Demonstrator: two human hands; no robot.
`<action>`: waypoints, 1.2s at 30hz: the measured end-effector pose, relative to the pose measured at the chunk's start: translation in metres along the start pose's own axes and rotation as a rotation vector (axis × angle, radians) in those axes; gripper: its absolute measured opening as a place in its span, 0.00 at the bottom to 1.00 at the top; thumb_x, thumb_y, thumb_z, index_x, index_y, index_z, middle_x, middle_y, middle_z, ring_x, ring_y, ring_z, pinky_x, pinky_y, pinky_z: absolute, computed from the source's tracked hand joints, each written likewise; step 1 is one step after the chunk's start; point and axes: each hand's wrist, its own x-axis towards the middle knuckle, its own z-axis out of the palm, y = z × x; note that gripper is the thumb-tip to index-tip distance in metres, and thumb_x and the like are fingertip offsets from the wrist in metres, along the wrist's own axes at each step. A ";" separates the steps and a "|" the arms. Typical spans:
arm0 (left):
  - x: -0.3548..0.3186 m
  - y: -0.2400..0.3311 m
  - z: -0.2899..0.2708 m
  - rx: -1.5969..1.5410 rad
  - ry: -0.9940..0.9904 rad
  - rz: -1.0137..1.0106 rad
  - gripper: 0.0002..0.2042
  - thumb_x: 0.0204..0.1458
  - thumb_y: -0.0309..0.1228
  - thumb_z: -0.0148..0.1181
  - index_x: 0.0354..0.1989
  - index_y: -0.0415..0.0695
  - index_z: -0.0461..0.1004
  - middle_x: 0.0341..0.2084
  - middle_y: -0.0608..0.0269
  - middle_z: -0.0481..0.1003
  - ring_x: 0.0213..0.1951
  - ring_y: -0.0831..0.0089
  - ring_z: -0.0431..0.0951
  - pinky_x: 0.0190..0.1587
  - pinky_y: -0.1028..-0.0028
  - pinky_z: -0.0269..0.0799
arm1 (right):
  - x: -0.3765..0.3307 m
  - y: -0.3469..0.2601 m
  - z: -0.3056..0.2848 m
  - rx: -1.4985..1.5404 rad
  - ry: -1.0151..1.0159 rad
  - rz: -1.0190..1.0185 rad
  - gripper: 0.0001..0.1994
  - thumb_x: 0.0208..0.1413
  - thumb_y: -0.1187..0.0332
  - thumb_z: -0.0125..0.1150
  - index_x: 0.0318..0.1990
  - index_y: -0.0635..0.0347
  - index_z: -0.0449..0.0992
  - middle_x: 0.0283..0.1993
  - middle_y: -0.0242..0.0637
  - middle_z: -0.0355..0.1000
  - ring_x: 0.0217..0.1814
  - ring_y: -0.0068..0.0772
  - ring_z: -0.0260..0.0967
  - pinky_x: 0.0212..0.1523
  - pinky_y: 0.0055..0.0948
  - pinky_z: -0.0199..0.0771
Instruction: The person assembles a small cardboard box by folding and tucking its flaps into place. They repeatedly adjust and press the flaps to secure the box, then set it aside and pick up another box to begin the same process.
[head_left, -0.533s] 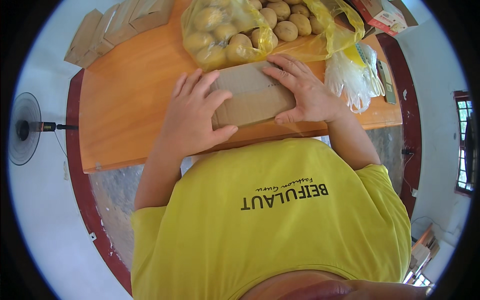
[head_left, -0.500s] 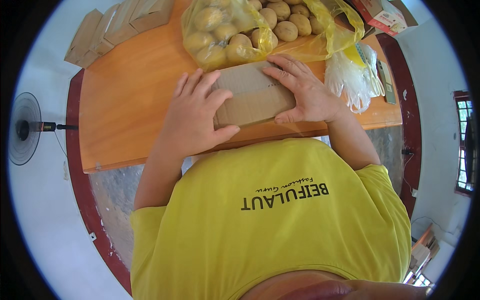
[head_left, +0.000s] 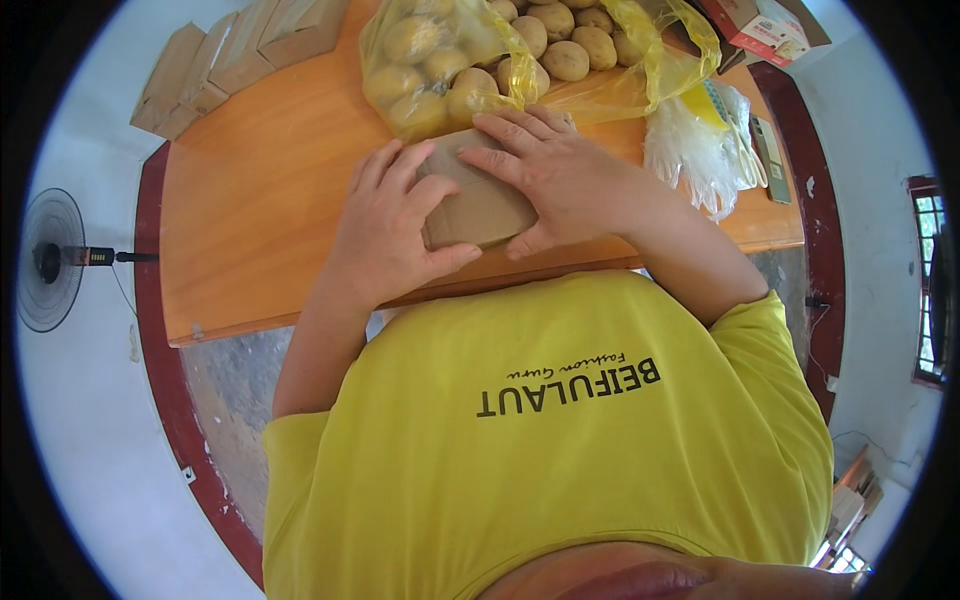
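A closed brown cardboard box (head_left: 480,205) lies flat at the table's near edge, in front of my chest. My left hand (head_left: 395,225) curves round its left end, fingertips on the far side and thumb at the near edge. Across the top spreads my right hand (head_left: 550,175), its fingers on the lid and its thumb down at the near edge. That hand covers the box's right part. Just beyond the box lies an open yellow plastic bag (head_left: 640,85) full of potatoes (head_left: 568,60).
Several cardboard boxes (head_left: 235,60) stand at the far left of the orange wooden table (head_left: 260,200). Clear plastic bags (head_left: 690,150) and a dark flat object (head_left: 772,160) lie to the right. A red-and-white carton (head_left: 765,35) sits far right. A fan (head_left: 50,260) is at left.
My right hand has slid left over the box's top, from its right end toward its middle. My left hand keeps nearly the same place at the left end.
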 end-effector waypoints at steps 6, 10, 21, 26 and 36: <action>-0.006 -0.002 -0.013 -0.022 -0.063 -0.021 0.28 0.32 0.41 0.75 0.44 0.45 0.74 0.59 0.48 0.66 0.62 0.46 0.62 0.65 0.51 0.56 | 0.001 0.002 0.004 0.001 -0.001 -0.012 0.47 0.41 0.44 0.70 0.69 0.55 0.60 0.72 0.52 0.50 0.75 0.51 0.45 0.73 0.47 0.44; -0.020 -0.016 -0.031 0.010 -0.064 -0.070 0.28 0.30 0.40 0.74 0.44 0.45 0.74 0.59 0.47 0.67 0.62 0.45 0.63 0.66 0.52 0.53 | 0.001 0.002 0.003 0.009 -0.012 -0.008 0.47 0.41 0.45 0.70 0.68 0.55 0.60 0.72 0.52 0.50 0.75 0.50 0.45 0.73 0.47 0.44; -0.030 -0.023 -0.042 0.007 -0.079 -0.092 0.28 0.30 0.41 0.73 0.43 0.45 0.76 0.60 0.47 0.67 0.63 0.45 0.63 0.66 0.53 0.54 | 0.002 0.001 0.002 0.025 -0.014 0.001 0.47 0.40 0.45 0.71 0.69 0.53 0.60 0.72 0.51 0.50 0.75 0.50 0.44 0.73 0.48 0.42; -0.029 -0.026 -0.041 -0.056 -0.063 -0.087 0.28 0.28 0.40 0.75 0.42 0.45 0.77 0.59 0.47 0.68 0.62 0.46 0.64 0.64 0.54 0.57 | 0.004 -0.001 -0.002 0.022 -0.046 0.015 0.47 0.40 0.45 0.71 0.69 0.53 0.60 0.72 0.52 0.49 0.76 0.51 0.44 0.74 0.48 0.41; -0.033 -0.032 -0.036 -0.074 -0.014 -0.046 0.28 0.28 0.41 0.76 0.42 0.45 0.77 0.59 0.45 0.67 0.60 0.44 0.65 0.61 0.55 0.61 | 0.031 -0.013 0.000 0.026 -0.068 -0.093 0.47 0.40 0.46 0.70 0.69 0.55 0.60 0.71 0.54 0.51 0.74 0.54 0.46 0.73 0.46 0.45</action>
